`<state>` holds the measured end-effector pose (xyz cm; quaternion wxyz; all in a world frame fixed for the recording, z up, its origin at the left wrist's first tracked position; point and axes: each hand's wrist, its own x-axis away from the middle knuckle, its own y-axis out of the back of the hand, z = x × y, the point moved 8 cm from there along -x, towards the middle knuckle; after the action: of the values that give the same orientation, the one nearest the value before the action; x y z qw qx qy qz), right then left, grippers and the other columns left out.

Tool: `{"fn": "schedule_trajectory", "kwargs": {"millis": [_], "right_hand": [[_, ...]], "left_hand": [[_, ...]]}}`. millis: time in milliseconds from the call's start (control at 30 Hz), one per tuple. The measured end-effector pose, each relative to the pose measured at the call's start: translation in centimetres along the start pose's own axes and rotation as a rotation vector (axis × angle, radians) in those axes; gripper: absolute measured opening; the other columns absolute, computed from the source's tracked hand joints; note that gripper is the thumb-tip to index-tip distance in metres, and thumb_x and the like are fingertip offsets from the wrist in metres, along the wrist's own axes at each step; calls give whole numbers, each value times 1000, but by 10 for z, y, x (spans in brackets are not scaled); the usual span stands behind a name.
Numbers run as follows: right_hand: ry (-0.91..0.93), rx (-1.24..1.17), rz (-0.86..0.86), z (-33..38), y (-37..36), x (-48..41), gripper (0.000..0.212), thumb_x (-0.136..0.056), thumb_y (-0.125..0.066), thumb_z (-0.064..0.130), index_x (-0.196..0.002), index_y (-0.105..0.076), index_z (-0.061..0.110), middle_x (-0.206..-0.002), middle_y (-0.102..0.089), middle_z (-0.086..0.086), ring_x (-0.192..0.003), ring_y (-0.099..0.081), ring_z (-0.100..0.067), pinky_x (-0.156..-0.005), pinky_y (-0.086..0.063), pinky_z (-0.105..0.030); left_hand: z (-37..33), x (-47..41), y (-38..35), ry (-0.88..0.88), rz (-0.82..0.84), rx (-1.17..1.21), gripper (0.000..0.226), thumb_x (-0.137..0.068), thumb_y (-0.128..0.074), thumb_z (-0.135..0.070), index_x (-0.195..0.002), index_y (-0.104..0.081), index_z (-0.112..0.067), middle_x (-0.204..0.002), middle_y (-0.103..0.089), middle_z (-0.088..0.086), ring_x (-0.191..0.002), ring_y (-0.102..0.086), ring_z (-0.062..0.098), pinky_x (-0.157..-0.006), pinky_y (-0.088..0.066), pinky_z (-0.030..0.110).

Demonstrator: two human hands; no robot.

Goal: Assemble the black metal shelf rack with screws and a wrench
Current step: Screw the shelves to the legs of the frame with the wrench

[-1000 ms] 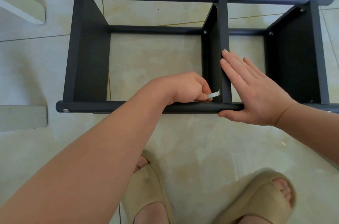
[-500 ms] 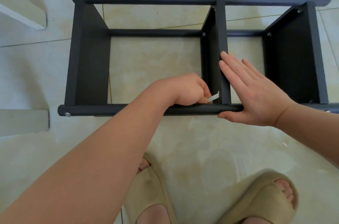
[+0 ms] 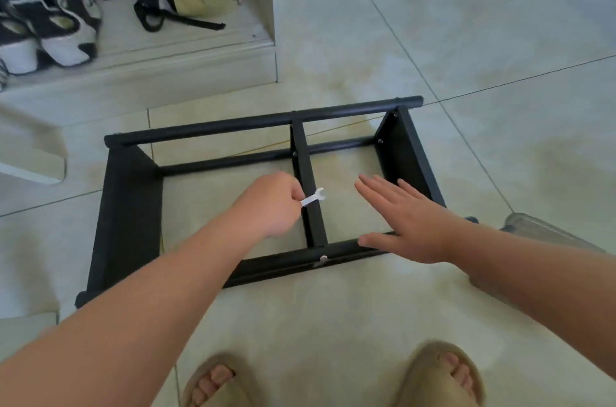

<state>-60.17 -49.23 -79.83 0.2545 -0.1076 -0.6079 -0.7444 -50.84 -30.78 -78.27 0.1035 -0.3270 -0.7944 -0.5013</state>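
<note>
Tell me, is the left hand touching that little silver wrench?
Touching. The head view shows the left hand pinching the wrench by its handle, the forked end sticking out.

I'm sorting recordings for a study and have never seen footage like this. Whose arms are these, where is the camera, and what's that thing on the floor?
No machine here: a person works with bare hands. The one camera sits on their head, looking forward and down, so both arms enter from the bottom. On the tiled floor lies a black metal shelf rack, with a screw in its near bar. The left hand pinches a small silver wrench over the middle divider. The right hand is flat, fingers straight, holding nothing, above the rack's right half. Beige sandals on the person's feet show below; sneakers sit on a low ledge at the upper left.
</note>
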Motion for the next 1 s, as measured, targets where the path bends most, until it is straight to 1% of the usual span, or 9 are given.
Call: {"fn": "schedule_trajectory", "kwargs": {"millis": [233, 333, 467, 533, 633, 767, 833, 900, 1000], "right_hand": [[-286, 22, -92, -115, 25, 118, 83, -96, -23, 71, -160, 14, 32, -166, 15, 15, -154, 13, -5, -124, 8, -32], [-391, -22, -126, -158, 12, 168, 80, -98, -27, 66, -161, 10, 32, -168, 8, 14, -155, 8, -7, -126, 4, -33], [-490, -95, -146, -202, -30, 211, 77, -101, -34, 60, -162, 2, 30, -169, -1, 12, -155, 2, -9, -125, 1, -33], [-529, -138, -141, -217, -55, 223, 76, -101, -37, 59, -162, -2, 30, -169, -7, 11, -155, -5, -11, -124, -3, -34], [-578, -152, -119, -237, -94, 235, 72, -101, -39, 55, -162, -10, 29, -167, -17, 10, -155, -11, -13, -123, -10, -34], [-642, -166, -100, -261, -131, 246, 62, -102, -43, 48, -158, -26, 27, -161, -33, 7, -150, -26, -16, -120, -20, -33], [-648, -159, -85, -270, -143, 247, 59, -102, -44, 49, -156, -31, 28, -159, -36, 8, -149, -29, -16, -119, -21, -33], [-652, -169, -64, -275, -151, 247, 59, -102, -44, 50, -155, -32, 28, -159, -36, 9, -149, -29, -16, -119, -21, -32], [-669, -203, -65, -278, -156, 247, 58, -101, -46, 48, -154, -34, 28, -160, -36, 8, -148, -30, -16, -118, -20, -32]], "left_hand": [[-152, 7, -13, -264, 87, -138, 22, -97, -56, -21, -81, -58, -36, -91, -60, -11, -77, -52, 3, -58, -35, 20], [-215, 7, -46, -327, 178, -223, 17, -96, -55, -16, -89, -64, -29, -95, -63, -9, -84, -58, 11, -63, -40, 22], [-283, 8, -103, -396, 286, -303, 19, -90, -55, -8, -92, -71, -17, -93, -65, 7, -81, -52, 24, -74, -46, 30], [-307, 6, -137, -424, 345, -329, 22, -90, -54, -6, -92, -69, -22, -89, -63, 6, -79, -52, 26, -71, -44, 30], [-332, -1, -192, -435, 419, -381, 17, -88, -51, -4, -83, -58, -18, -81, -51, 7, -71, -42, 25, -64, -38, 33], [-340, -13, -252, -362, 459, -353, 16, -85, -49, -2, -73, -58, -8, -66, -50, 6, -63, -48, 25, -55, -40, 30], [-341, -19, -273, -328, 464, -285, 15, -89, -52, -9, -88, -67, -6, -83, -64, 8, -79, -60, 29, -70, -54, 34], [-340, -25, -285, -291, 421, -246, 20, -91, -55, -16, -103, -71, -11, -103, -69, 9, -96, -63, 31, -85, -56, 38], [-340, -29, -294, -290, 365, -225, 23, -90, -55, -17, -107, -71, -16, -111, -69, 6, -104, -63, 30, -88, -54, 35]]}}
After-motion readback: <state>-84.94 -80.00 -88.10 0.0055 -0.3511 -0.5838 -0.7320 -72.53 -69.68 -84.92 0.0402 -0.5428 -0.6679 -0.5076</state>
